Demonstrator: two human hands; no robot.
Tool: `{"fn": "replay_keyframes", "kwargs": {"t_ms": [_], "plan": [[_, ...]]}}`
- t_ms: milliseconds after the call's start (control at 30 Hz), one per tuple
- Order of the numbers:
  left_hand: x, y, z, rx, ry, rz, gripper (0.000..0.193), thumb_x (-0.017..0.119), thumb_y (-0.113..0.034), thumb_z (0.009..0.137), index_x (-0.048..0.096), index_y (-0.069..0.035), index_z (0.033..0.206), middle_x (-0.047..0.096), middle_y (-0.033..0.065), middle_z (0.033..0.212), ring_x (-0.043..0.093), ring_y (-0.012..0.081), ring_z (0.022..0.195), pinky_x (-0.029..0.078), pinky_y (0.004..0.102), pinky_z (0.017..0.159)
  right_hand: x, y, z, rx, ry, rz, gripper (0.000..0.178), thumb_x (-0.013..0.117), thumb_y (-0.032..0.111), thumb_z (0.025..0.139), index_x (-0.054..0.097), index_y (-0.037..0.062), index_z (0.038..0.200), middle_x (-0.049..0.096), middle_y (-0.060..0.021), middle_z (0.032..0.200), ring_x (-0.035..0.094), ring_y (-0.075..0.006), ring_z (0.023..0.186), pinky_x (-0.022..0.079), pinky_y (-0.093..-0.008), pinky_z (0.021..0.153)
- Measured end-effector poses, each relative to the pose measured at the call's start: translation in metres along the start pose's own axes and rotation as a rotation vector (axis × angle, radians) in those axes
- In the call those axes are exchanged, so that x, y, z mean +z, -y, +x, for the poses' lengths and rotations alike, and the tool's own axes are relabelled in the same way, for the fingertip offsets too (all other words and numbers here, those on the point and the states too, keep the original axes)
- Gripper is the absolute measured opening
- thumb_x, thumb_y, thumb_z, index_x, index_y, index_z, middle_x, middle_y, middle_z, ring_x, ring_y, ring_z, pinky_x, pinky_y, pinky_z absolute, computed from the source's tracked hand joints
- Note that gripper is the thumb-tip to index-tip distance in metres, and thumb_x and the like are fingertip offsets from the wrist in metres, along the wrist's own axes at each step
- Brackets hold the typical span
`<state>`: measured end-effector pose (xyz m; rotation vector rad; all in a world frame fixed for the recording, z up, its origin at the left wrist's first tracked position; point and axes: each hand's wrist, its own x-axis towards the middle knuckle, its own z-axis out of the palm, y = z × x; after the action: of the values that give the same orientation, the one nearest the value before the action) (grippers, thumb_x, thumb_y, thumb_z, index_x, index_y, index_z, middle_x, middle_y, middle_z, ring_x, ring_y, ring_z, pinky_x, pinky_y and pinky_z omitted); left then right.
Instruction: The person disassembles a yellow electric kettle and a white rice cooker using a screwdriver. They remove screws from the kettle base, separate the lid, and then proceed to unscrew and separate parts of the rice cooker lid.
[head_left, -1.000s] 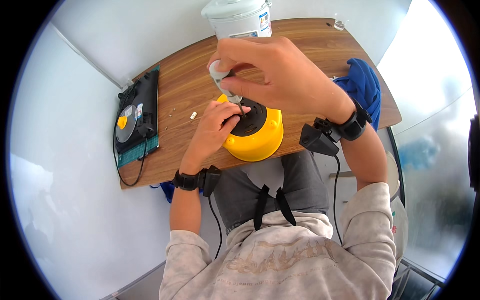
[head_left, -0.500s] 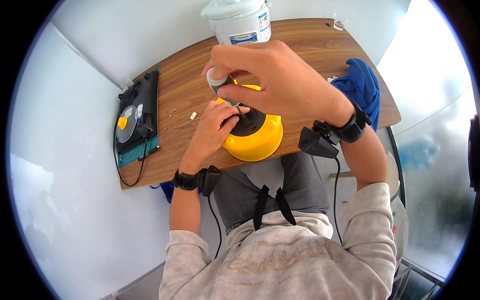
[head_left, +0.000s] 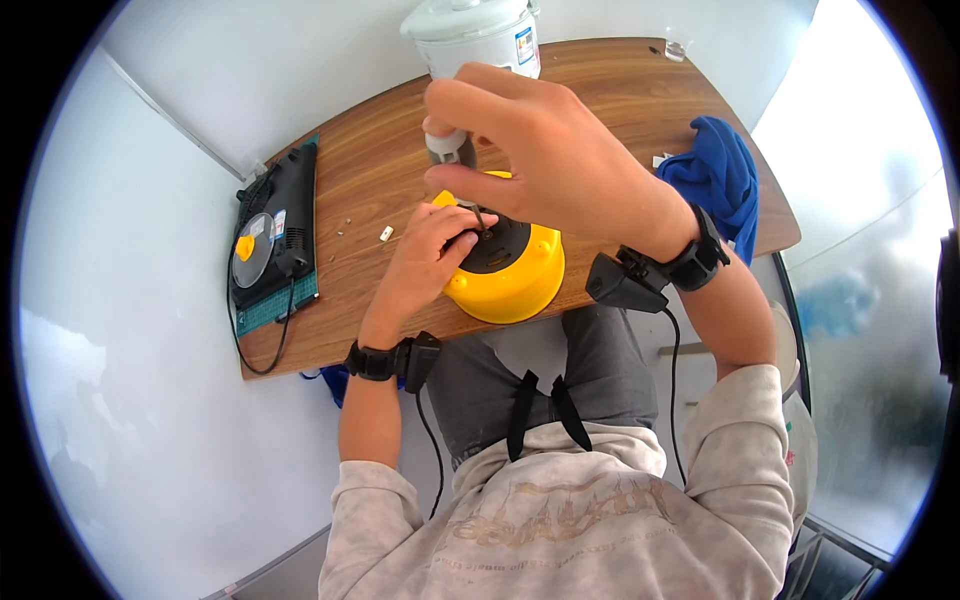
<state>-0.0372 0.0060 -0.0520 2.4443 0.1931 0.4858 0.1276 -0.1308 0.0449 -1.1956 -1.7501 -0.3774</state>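
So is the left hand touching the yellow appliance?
Touching. The head view shows the left hand resting on the yellow appliance, fingers on its black top.

Workshop corner: wooden bench (head_left: 620,100), cutting mat (head_left: 275,305)

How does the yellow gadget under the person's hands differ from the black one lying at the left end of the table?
The yellow gadget is round and bowl-shaped; the black device is flat and rectangular. Both hands work on the yellow one, left hand steadying it and right hand holding a screwdriver; the black one lies untouched. Both rest on the wooden table.
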Motion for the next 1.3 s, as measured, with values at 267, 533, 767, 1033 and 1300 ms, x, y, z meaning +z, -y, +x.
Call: {"fn": "replay_keyframes", "kwargs": {"t_ms": [267, 533, 767, 1033, 1300], "plan": [[0.001, 0.004, 0.000, 0.015, 0.002, 0.010, 0.023, 0.063, -0.004, 0.094, 0.071, -0.008, 0.116, 0.069, 0.0064, 0.109, 0.054, 0.0279, 0.104, 0.044, 0.0378, 0.098, 0.000, -0.002, -0.004, 0.076, -0.020, 0.089, 0.030, 0.074, 0.013, 0.085, 0.050, 0.0056, 0.102, 0.066, -0.0131, 0.088, 0.067, -0.0341, 0.074, 0.054, -0.0391, 0.066], [0.002, 0.004, -0.001, 0.032, -0.026, -0.009, 0.023, 0.063, -0.005, 0.094, 0.071, -0.008, 0.115, 0.069, 0.0057, 0.109, 0.053, 0.0281, 0.104, 0.044, 0.0385, 0.098, -0.006, 0.005, -0.001, 0.055, 0.086, 0.027, 0.031, 0.070, 0.013, 0.088, 0.062, 0.0057, 0.117, 0.069, -0.0143, 0.093, 0.068, -0.0333, 0.078, 0.056, -0.0396, 0.071], [0.000, -0.002, -0.001, -0.001, -0.010, 0.010, 0.022, 0.063, -0.005, 0.094, 0.071, -0.007, 0.115, 0.069, 0.0065, 0.108, 0.053, 0.0279, 0.104, 0.044, 0.0381, 0.097, -0.005, 0.003, -0.001, 0.034, 0.063, 0.080, 0.024, 0.069, 0.013, 0.088, 0.072, 0.0042, 0.111, 0.073, -0.0150, 0.100, 0.069, -0.0326, 0.079, 0.057, -0.0372, 0.075], [0.002, 0.002, -0.003, -0.033, -0.016, 0.004, 0.020, 0.062, -0.004, 0.094, 0.071, -0.005, 0.112, 0.070, 0.0076, 0.108, 0.053, 0.0285, 0.105, 0.045, 0.0379, 0.097, 0.003, 0.009, 0.004, -0.002, 0.037, -0.057, 0.029, 0.077, 0.027, 0.085, 0.069, 0.0043, 0.101, 0.069, -0.0114, 0.089, 0.067, -0.0305, 0.074, 0.055, -0.0357, 0.069], [0.000, -0.001, -0.002, 0.018, -0.023, 0.001, 0.018, 0.062, -0.006, 0.095, 0.070, -0.005, 0.111, 0.072, 0.0031, 0.116, 0.054, 0.0269, 0.107, 0.044, 0.0385, 0.099, 0.009, 0.009, 0.009, 0.058, 0.046, -0.093, 0.034, 0.077, 0.028, 0.083, 0.069, 0.0006, 0.100, 0.068, -0.0152, 0.089, 0.067, -0.0358, 0.079, 0.055, -0.0410, 0.071]]}}
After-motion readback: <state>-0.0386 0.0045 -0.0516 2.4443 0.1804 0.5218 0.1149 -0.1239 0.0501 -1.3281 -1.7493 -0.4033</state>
